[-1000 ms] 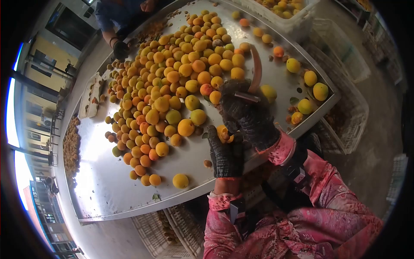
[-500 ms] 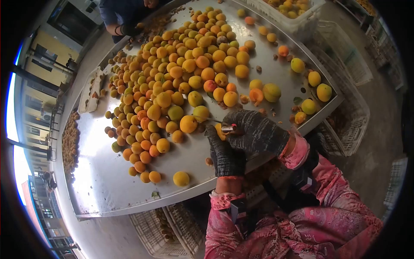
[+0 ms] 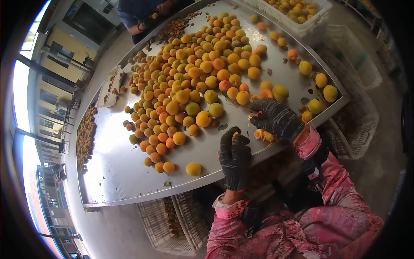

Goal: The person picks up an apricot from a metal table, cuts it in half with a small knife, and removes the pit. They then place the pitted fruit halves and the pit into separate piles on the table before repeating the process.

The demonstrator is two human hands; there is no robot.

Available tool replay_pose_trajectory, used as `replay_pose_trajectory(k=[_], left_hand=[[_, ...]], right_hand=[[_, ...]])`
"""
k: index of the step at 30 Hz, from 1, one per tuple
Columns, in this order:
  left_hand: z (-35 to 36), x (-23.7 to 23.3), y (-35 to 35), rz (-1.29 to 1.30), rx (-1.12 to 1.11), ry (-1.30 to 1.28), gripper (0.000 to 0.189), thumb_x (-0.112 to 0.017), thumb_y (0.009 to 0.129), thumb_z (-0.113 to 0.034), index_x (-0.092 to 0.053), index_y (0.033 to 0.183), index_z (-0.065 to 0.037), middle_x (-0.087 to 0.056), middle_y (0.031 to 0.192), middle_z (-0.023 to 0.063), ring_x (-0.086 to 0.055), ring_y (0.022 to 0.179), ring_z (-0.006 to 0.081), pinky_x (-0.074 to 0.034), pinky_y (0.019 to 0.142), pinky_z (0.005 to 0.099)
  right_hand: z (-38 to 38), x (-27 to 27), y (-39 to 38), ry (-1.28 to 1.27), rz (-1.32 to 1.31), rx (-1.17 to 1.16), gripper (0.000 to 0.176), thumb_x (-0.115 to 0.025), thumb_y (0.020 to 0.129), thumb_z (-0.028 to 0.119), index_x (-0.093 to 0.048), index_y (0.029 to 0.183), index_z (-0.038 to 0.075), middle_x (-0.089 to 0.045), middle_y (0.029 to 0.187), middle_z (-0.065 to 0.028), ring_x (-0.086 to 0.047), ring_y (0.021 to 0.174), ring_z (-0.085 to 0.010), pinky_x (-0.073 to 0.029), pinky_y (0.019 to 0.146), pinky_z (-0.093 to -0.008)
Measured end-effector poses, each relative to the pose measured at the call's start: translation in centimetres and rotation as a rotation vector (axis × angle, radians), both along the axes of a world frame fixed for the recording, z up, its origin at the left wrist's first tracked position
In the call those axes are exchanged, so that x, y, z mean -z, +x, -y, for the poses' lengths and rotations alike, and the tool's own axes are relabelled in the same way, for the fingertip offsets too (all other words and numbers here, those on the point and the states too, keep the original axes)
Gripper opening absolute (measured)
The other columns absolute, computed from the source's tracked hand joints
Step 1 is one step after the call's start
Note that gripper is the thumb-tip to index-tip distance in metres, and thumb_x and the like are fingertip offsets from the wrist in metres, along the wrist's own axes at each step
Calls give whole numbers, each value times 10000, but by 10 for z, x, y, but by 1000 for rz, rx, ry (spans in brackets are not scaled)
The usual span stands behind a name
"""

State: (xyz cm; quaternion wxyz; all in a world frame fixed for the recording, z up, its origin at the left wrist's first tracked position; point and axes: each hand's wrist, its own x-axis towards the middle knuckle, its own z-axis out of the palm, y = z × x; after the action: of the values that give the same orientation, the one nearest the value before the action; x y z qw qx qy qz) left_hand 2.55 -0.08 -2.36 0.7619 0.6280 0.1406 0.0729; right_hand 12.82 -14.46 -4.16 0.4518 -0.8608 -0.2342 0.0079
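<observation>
The torn fruit (image 3: 266,137) lies on the metal table (image 3: 113,178), close to the table's near edge. From my far-off seat, I see its long side slant a bit, one end toward the middle of the table and the other toward the near edge. The right hand (image 3: 279,119) is the closer one, just on the far side of the fruit. I can't tell if they touch.

The right fingers are bent, with a bit of red and something pale by the tips (too small for me to name), so I can't tell what they grip. The left hand (image 3: 235,160) is by the table's near edge, to the left of the torn fruit. Its fingers are curled up too, and a small yellow spot shows at the tips. I can't tell if that is held.

Farther out, a lone fruit (image 3: 193,168) sits by the table's near edge, and a big heap of fruit (image 3: 183,96) covers its middle. A co-worker (image 3: 129,13) is at its far side.
</observation>
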Motion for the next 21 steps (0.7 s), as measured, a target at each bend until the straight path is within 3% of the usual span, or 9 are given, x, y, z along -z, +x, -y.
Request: replay_pose_trajectory(k=[1,3,5,7,8,11,13,14,21], left_hand=[[-7,3,-7,-3,0,9,393,-533,884,-315,-507,1133,-12,-601,849,75,-539,627,100,-431,548,228],[-21,2,-13,282,370,776,404,-583,859,-267,-514,1181,-34,-596,924,111,-547,671,90,-444,592,219],[-28,-9,-14,197,443,698,449,-611,839,-211,-487,1241,-51,-577,1015,119,-548,711,93,-456,627,217],[-33,-19,-6,-72,180,200,457,-605,844,-215,-478,1246,-38,-555,1065,92,-543,714,106,-460,628,216],[-46,-9,8,-1,106,418,461,-602,849,-227,-475,1245,-29,-540,1083,80,-532,699,108,-464,613,217],[-76,12,49,-152,-3,575,530,-622,829,-258,-439,1268,-25,-512,1145,119,-565,802,180,-482,695,278],[-101,45,68,185,-121,1418,622,-649,794,-280,-388,1295,-18,-469,1204,178,-539,984,297,-452,830,357],[-103,45,72,58,-61,1403,683,-664,764,-308,-360,1303,-21,-427,1246,214,-444,1137,363,-387,925,397],[-106,35,80,-92,-113,1326,618,-656,765,-325,-425,1250,-19,-488,1191,197,-499,1095,330,-415,887,385]], right_hand=[[1,2,0,-90,51,-19,370,-667,755,274,-574,1053,75,-588,999,-129,-575,942,-280,-460,814,-374],[0,0,-2,-151,18,-29,385,-665,752,293,-570,1060,82,-587,1012,-130,-572,947,-285,-457,815,-382],[0,0,-3,-212,-9,-41,400,-664,749,311,-565,1067,90,-585,1026,-130,-570,952,-290,-453,817,-390],[2,2,-5,-275,-18,-102,416,-669,734,336,-558,1061,105,-598,999,-121,-574,933,-303,-452,796,-404],[2,-1,-5,-272,-17,-100,416,-668,734,336,-558,1061,105,-598,999,-121,-574,933,-303,-452,796,-404],[4,-10,-7,-296,-98,-127,415,-679,720,325,-550,1051,111,-614,955,-111,-587,907,-299,-453,780,-408],[6,-7,-6,-342,-156,-95,413,-683,714,320,-546,1045,115,-623,919,-106,-596,883,-295,-455,769,-407],[7,-5,-6,-342,-160,-93,413,-683,714,320,-546,1045,115,-623,919,-106,-596,883,-295,-455,769,-407],[14,2,-7,-300,-90,-207,403,-659,755,277,-535,1092,93,-620,950,-108,-593,884,-292,-460,769,-395]])
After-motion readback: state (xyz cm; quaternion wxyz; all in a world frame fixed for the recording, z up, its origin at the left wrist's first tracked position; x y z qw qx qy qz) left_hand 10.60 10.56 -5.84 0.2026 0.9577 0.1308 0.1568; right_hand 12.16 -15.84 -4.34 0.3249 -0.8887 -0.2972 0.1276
